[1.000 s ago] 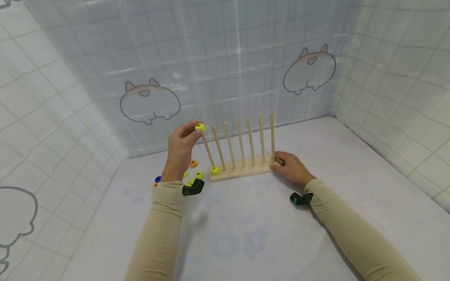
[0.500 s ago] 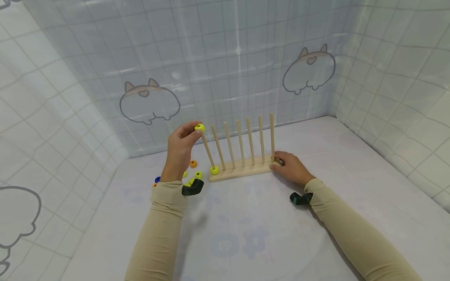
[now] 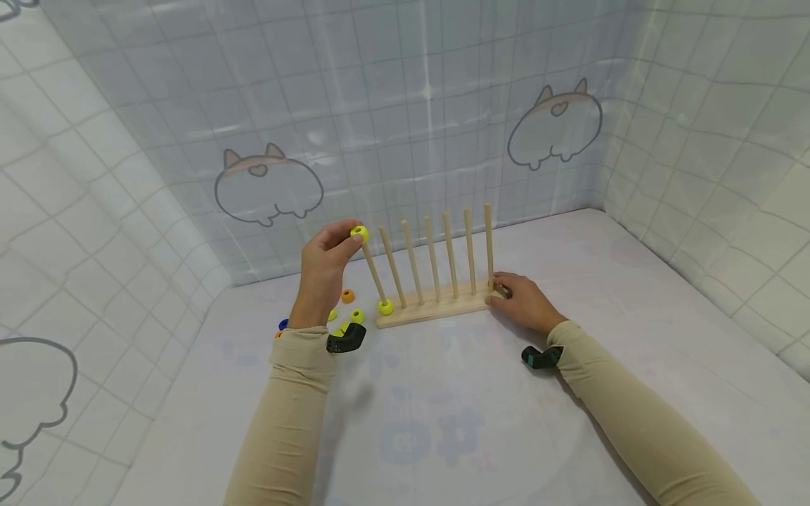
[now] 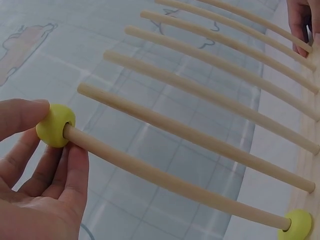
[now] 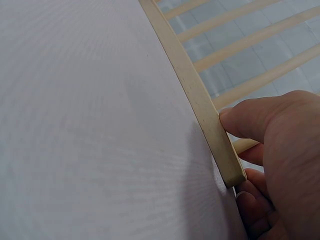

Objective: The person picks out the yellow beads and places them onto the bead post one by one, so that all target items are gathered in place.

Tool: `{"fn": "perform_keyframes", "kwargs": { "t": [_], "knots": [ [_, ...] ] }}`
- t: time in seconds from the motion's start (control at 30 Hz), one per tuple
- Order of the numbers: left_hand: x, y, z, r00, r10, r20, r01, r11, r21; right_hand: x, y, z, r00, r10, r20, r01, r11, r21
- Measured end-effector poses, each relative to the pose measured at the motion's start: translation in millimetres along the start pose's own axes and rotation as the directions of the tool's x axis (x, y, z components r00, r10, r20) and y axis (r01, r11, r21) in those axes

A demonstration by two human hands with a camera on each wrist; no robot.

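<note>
Your left hand (image 3: 323, 266) pinches a yellow bead (image 4: 54, 125) at the tip of the leftmost peg (image 4: 175, 183), hole in line with its long axis. Your right hand (image 3: 524, 303) grips the wooden base (image 3: 432, 309) at its right end.

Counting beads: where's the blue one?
On the head view's left, the blue bead appears beside the left cuff, near a partly hidden orange bead.

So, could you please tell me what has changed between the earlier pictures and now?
Very little: the left hand and its pinched yellow bead seem slightly lower at the top of the leftmost peg. Nothing was grasped or released. The right hand still grips the wooden base; the lower bead stays put.
</note>
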State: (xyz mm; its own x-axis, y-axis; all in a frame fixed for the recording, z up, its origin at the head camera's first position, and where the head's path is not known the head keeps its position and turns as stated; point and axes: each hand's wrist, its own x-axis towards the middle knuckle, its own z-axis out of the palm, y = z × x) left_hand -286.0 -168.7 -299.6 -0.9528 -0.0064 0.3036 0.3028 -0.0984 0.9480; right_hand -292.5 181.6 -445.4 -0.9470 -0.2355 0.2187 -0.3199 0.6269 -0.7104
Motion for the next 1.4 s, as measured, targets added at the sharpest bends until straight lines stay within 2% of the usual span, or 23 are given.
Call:
{"fn": "perform_keyframes", "kwargs": {
  "t": [0.2,0.47,0.97,1.4],
  "knots": [
    [-0.2,1.0,-0.2,1.000,0.006,0.006,-0.006,1.000,0.002,-0.1,-0.8,-0.6,1.000,0.002,0.003,-0.002,1.000,-0.008],
    [-0.8,2.6,-1.6,1.000,-0.018,-0.024,0.018,1.000,0.004,-1.2,-1.6,-0.9,1.000,0.006,0.006,-0.006,1.000,-0.008],
    [-2.5,1.4,-2.3,0.999,-0.029,-0.039,0.030,0.999,0.027,-0.5,0.0,-0.1,1.000,0.015,0.009,-0.015,1.000,-0.006],
    [-3.8,-0.2,-3.7,0.999,-0.034,-0.035,0.035,0.999,0.030,-0.8,-1.1,0.0,1.000,0.008,0.005,-0.008,1.000,-0.009]
  ]
}}
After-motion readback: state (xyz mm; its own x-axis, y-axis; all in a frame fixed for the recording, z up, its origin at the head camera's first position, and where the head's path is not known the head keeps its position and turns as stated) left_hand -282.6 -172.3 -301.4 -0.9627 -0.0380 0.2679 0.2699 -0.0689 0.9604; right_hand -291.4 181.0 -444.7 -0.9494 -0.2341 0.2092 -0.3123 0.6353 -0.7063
